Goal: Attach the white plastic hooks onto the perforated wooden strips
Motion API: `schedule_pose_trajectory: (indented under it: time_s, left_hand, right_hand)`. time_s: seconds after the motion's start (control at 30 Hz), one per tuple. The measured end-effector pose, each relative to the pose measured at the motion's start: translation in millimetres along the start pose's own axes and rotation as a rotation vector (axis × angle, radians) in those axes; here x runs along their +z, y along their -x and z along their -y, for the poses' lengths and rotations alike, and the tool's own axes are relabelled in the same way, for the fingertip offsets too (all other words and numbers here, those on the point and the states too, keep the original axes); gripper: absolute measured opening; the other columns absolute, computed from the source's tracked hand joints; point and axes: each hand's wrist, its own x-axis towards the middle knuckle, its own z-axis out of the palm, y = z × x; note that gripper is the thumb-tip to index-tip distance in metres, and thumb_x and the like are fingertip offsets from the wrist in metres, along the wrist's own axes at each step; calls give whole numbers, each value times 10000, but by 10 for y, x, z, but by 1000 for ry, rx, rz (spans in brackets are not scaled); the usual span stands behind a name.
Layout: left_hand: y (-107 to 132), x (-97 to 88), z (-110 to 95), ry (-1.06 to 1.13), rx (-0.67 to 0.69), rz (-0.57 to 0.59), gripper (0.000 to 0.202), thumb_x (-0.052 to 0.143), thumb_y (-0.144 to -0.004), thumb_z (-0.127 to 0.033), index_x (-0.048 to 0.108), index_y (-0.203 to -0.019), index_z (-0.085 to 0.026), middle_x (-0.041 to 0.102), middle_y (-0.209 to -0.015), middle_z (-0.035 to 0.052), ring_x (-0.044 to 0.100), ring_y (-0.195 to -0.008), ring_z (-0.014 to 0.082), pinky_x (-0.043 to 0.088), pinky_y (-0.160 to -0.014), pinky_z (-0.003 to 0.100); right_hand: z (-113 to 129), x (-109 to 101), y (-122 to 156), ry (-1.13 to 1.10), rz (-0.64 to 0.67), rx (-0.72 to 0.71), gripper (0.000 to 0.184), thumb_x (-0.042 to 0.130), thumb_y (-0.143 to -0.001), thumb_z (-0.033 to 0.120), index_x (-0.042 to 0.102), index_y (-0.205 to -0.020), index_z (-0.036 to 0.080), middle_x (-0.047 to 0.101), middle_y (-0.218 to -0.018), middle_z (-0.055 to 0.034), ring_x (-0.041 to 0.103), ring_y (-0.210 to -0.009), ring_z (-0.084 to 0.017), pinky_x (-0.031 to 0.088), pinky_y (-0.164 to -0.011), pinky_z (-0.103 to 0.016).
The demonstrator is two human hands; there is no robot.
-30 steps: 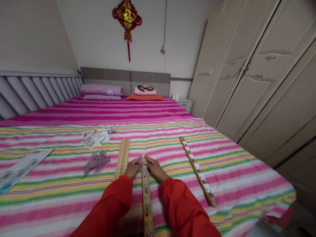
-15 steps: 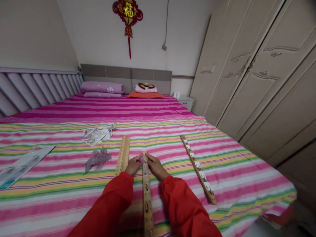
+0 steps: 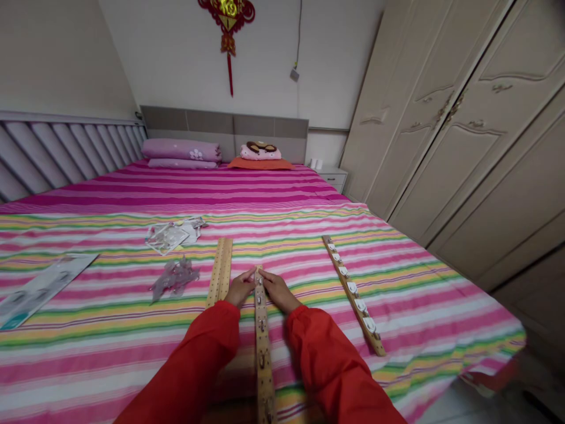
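A long narrow wooden strip (image 3: 263, 335) with holes runs away from me along the striped bedcover, carrying a row of small shiny metal pieces. My left hand (image 3: 241, 287) grips its far end from the left, and my right hand (image 3: 278, 292) closes on the same end from the right. Both sets of fingertips meet near the top metal piece; what they do there is too small to make out. Just left of my left hand lie bare wooden strips (image 3: 220, 265) with rows of holes. To the right, another wooden strip (image 3: 348, 287) bears several white tags with metal pieces.
Crumpled clear plastic (image 3: 175, 278) lies left of the strips, with a pile of small packets (image 3: 174, 234) beyond it. A long clear packet (image 3: 42, 288) rests at far left. Folded bedding (image 3: 182, 149) sits by the headboard; a wardrobe (image 3: 459, 135) stands right.
The view has tipped slightly downward, so the wall and bed sit higher in the picture. Both hands stay at the strip's far end, with little visible movement.
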Motion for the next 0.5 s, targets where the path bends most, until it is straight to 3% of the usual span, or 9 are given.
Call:
schedule_pose_trajectory:
  time_s: [0.37, 0.5]
  left_hand:
    - [-2, -26, -7, -212, 42, 107, 443, 659, -595, -156, 712, -1035, -149, 518, -462, -63, 349, -447, 68, 279, -438, 192]
    - [1, -23, -22, -187, -39, 85, 456, 647, -572, -110, 718, -1020, -147, 511, -441, -59, 336, -415, 70, 234, -407, 193]
  right_hand:
    - [-12, 6, -69, 155, -18, -16, 338, 560, -768, 229, 705, -1072, 237, 732, -1026, -21, 639, -1016, -243, 451, -950, -414]
    - [-1, -5, -57, 148, 0, -29, 329, 571, -763, 235, 711, -1060, 224, 740, -997, -31, 641, -1007, -248, 434, -965, -429]
